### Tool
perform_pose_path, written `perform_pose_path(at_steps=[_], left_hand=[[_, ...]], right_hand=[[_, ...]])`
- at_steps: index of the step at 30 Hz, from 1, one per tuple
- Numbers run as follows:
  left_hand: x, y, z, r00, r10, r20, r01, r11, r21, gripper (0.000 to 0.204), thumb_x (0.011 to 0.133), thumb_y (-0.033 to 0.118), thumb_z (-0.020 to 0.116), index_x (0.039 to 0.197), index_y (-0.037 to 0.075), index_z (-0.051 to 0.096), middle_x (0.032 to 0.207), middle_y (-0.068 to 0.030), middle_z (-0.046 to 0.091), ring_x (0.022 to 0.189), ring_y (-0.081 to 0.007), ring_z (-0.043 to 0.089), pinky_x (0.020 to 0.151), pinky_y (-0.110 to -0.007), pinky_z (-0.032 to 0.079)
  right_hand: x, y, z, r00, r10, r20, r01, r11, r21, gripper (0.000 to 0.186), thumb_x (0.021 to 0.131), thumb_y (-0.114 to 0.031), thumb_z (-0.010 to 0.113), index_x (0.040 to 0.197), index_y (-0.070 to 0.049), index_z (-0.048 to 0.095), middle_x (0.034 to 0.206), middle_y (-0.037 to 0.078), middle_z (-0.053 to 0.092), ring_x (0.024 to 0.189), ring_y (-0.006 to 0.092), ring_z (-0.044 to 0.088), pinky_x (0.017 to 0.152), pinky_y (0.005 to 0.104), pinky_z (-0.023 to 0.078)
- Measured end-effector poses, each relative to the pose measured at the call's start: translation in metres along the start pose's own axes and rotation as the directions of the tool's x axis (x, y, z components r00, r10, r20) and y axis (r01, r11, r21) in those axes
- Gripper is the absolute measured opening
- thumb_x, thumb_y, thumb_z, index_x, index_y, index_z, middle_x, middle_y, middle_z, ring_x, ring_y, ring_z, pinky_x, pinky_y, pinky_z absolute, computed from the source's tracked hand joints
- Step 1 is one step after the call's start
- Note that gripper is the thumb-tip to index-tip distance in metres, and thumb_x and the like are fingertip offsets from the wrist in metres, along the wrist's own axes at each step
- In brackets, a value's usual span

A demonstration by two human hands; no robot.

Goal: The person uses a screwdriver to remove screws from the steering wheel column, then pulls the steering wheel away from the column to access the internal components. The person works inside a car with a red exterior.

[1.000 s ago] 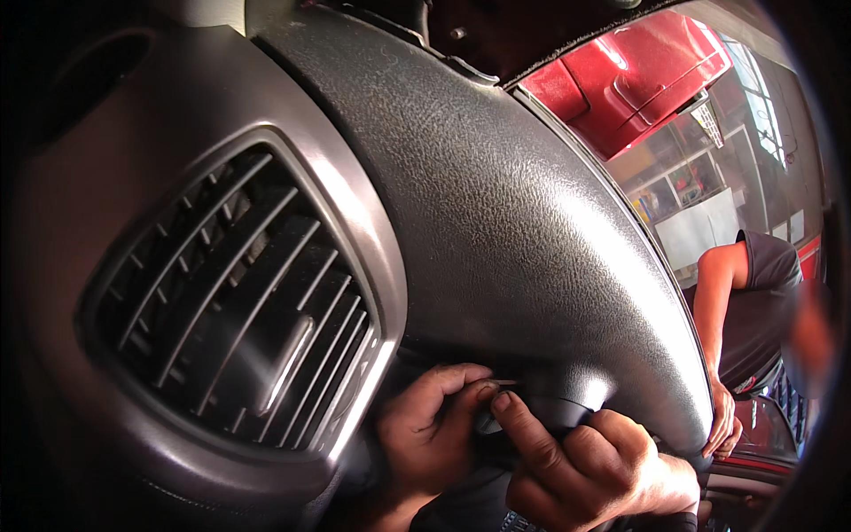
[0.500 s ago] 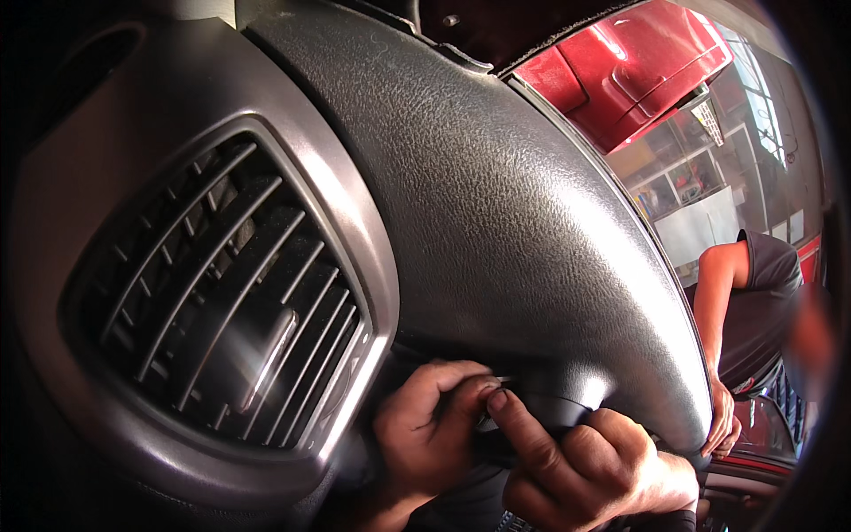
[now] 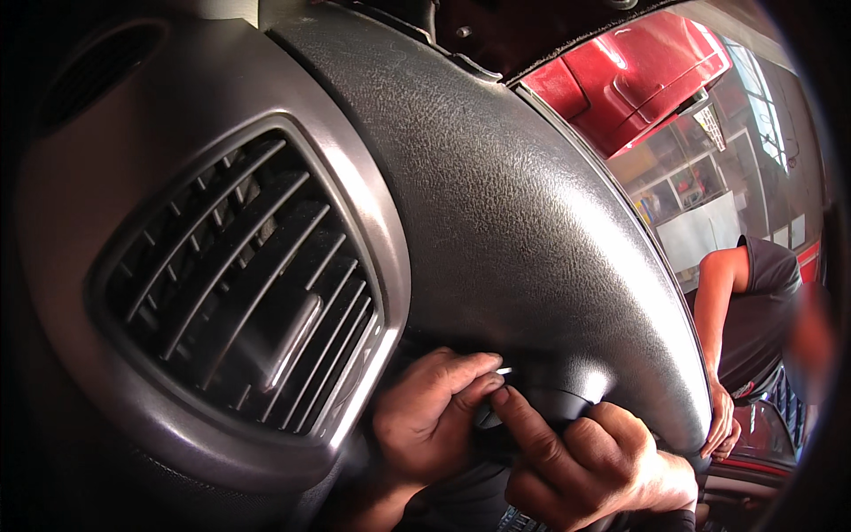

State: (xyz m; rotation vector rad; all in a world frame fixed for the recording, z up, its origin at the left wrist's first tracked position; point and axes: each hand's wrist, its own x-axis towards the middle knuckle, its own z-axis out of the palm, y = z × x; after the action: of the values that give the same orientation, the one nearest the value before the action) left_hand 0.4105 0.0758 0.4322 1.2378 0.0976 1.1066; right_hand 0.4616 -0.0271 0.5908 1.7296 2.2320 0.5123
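Observation:
Low in the head view, my left hand (image 3: 430, 417) is closed in a pinch on a small thin pale piece (image 3: 504, 371), too small to identify. My right hand (image 3: 589, 457) has its index fingertip against this pinch and its other fingers curled; what it holds, if anything, is hidden. Both hands are at the underside of a black textured dashboard panel (image 3: 496, 213), beside a dark rounded part (image 3: 554, 410) partly hidden by them. To their upper left is an air vent (image 3: 239, 275) with slats in a grey frame.
Another person (image 3: 758, 315) in a dark shirt stands at the right, a hand (image 3: 720, 417) at the panel's lower right end. Behind are red bodywork (image 3: 638, 71) and a workshop wall with windows. A dark metal edge (image 3: 487, 31) crosses the top.
My left hand has risen slightly and the pale piece shows more clearly at its fingertips. The vent shifts a little in view. The other person stays in place.

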Motion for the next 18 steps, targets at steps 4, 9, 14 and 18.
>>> perform_pose_path(at_steps=[4,9,14,18], left_hand=[[-0.004,0.000,0.002,1.000,-0.009,0.022,0.009,1.000,-0.002,0.013,0.092,0.001,0.063,0.100,-0.008,0.068,0.086,-0.0186,0.070,0.075,-0.0229,0.069,0.066,-0.031,0.054],[-0.004,0.004,0.002,0.999,-0.030,0.043,0.030,1.000,-0.002,0.012,0.091,-0.003,0.061,0.100,-0.008,0.068,0.087,-0.0176,0.070,0.077,-0.0221,0.069,0.068,-0.031,0.055],[-0.007,0.007,0.004,0.982,-0.185,-0.032,0.185,0.983,-0.011,0.012,0.089,-0.002,0.065,0.099,-0.006,0.069,0.087,-0.0164,0.071,0.078,-0.0203,0.069,0.069,-0.030,0.055],[-0.005,0.005,0.003,0.990,-0.142,-0.001,0.142,0.990,0.009,0.011,0.089,0.002,0.067,0.097,-0.005,0.070,0.085,-0.0144,0.072,0.077,-0.0180,0.069,0.068,-0.028,0.054]], right_hand=[[-0.008,-0.007,0.012,0.997,0.061,-0.045,-0.063,0.996,-0.055,0.013,0.064,-0.009,0.071,0.059,-0.007,0.060,0.117,0.018,0.072,0.057,0.0081,0.052,0.044,0.0223,0.041],[-0.009,0.000,0.003,1.000,-0.007,-0.010,0.007,0.999,-0.036,0.013,0.066,-0.009,0.072,0.060,-0.006,0.060,0.120,0.018,0.070,0.058,0.0082,0.052,0.044,0.0220,0.042],[-0.006,0.003,0.001,1.000,-0.005,0.030,0.005,1.000,0.021,0.014,0.068,-0.008,0.072,0.060,-0.006,0.061,0.120,0.018,0.071,0.058,0.0073,0.052,0.044,0.0208,0.042],[-0.008,0.002,0.008,1.000,-0.021,-0.010,0.020,0.998,-0.059,0.015,0.069,-0.007,0.072,0.059,-0.006,0.060,0.119,0.018,0.071,0.056,0.0070,0.051,0.043,0.0208,0.041]])
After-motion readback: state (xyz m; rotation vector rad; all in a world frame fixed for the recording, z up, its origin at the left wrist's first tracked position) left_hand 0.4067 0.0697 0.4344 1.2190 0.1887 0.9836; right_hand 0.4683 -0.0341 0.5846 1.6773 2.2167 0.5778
